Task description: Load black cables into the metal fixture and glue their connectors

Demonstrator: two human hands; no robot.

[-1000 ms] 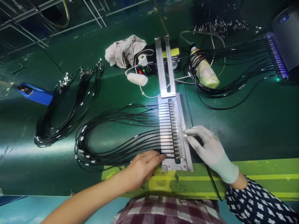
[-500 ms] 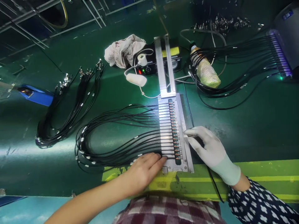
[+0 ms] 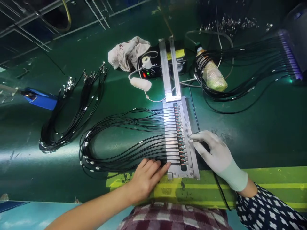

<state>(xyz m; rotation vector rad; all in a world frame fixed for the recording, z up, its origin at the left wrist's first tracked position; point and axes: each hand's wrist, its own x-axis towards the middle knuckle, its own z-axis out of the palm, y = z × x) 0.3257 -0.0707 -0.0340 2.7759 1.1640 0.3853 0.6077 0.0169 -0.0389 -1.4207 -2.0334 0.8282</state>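
A metal fixture plate (image 3: 171, 150) lies on the bench, holding a row of black cables (image 3: 124, 119) whose small connectors (image 3: 179, 134) line up over its slot. Bare, my left hand (image 3: 146, 179) rests at the plate's lower left corner, index fingertip on the lowest cable, its other fingers bent beside the cables. My right hand (image 3: 217, 156), in a white glove, touches the plate's right edge with thumb and index finger close together; whether something small is between them I cannot make out. The cables loop out to the left.
Behind the plate stand a black control box (image 3: 153, 72), a metal slotted bar (image 3: 165, 64) and a crumpled cloth (image 3: 129, 52). A wrapped bottle (image 3: 213, 75) with cables around it is at right. Further cable bundles (image 3: 81, 105) and a blue tool (image 3: 39, 99) lie left.
My left hand's fingers have drawn back slightly from the plate, the index now more stretched out. My right hand stays at the plate's edge. The whole view has shifted slightly.
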